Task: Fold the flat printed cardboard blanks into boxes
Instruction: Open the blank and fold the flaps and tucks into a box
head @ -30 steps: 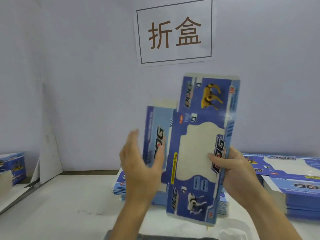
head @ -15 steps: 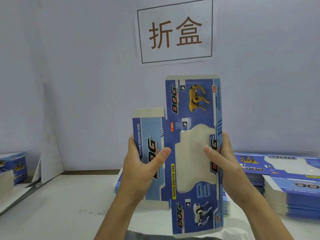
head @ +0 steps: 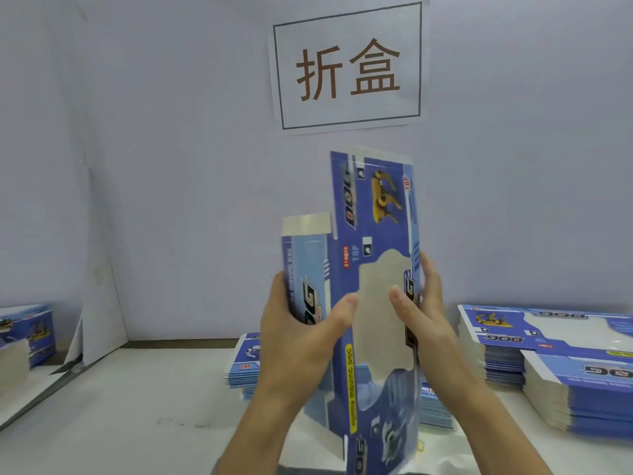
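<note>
**Blank held upright in both hands**

At the surface's left edge a small stack of printed cardboard leans by the wall. Toward the middle, the left hand grips the blank's narrow pale-blue side panel, fingers curled behind it and thumb pressed on the front beside the window cut-out. The blank stands on end above the surface's near edge, its yellow-dog panel uppermost, the side panel angled back from the main face. The right hand pinches the blank's right edge, thumb on the printed front, fingers wrapped behind. A low stack of flat blanks lies behind the hands by the back edge. Two taller stacks sit at the right edge. A paper sign hangs on the wall above.
</note>
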`<state>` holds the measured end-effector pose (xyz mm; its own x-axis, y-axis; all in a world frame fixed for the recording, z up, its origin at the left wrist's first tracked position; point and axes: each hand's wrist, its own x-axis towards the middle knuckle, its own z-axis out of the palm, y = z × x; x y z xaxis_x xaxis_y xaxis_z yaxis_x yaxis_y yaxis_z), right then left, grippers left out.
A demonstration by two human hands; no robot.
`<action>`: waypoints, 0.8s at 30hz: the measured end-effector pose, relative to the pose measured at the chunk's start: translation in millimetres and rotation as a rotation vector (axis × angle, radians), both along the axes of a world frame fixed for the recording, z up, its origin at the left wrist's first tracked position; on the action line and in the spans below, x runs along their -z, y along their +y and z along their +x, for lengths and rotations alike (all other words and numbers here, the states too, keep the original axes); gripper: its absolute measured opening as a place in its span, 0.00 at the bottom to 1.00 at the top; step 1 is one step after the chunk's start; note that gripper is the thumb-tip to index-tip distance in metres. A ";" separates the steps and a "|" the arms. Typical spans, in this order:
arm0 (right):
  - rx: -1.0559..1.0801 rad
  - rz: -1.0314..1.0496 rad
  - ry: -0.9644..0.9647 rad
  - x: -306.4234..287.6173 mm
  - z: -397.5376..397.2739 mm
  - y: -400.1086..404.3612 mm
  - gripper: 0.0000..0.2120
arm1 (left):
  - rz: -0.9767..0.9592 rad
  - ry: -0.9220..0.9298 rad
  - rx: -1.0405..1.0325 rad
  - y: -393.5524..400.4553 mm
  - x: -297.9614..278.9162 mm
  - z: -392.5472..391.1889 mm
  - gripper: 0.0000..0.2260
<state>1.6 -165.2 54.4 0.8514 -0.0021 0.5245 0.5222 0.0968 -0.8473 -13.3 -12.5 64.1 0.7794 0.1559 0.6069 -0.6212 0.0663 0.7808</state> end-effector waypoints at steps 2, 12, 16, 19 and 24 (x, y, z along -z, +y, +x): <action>0.209 -0.051 -0.050 -1.6 -3.8 1.9 0.32 | -0.082 -0.015 -0.147 10.4 -0.7 5.8 0.27; 0.045 -0.268 -0.292 -29.6 -30.6 39.4 0.24 | 0.099 -0.121 -0.517 -5.9 0.5 -2.5 0.32; 0.098 -0.284 -0.318 -33.8 -35.9 43.0 0.24 | 0.241 -0.110 -0.408 -8.9 -9.7 -10.5 0.37; 0.212 -0.232 -0.318 -39.4 -37.1 36.3 0.33 | 0.323 -0.226 -0.096 -11.4 -12.3 -13.7 0.39; 0.200 -0.070 -0.237 -47.0 -34.6 19.1 0.38 | 0.388 -0.182 0.239 -19.3 -3.4 -15.2 0.43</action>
<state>-33.0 -146.1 101.4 0.6917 -0.1143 0.7131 0.7088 -0.0818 -0.7007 -28.5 -31.9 67.5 0.6417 -0.2790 0.7144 -0.7528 -0.0508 0.6563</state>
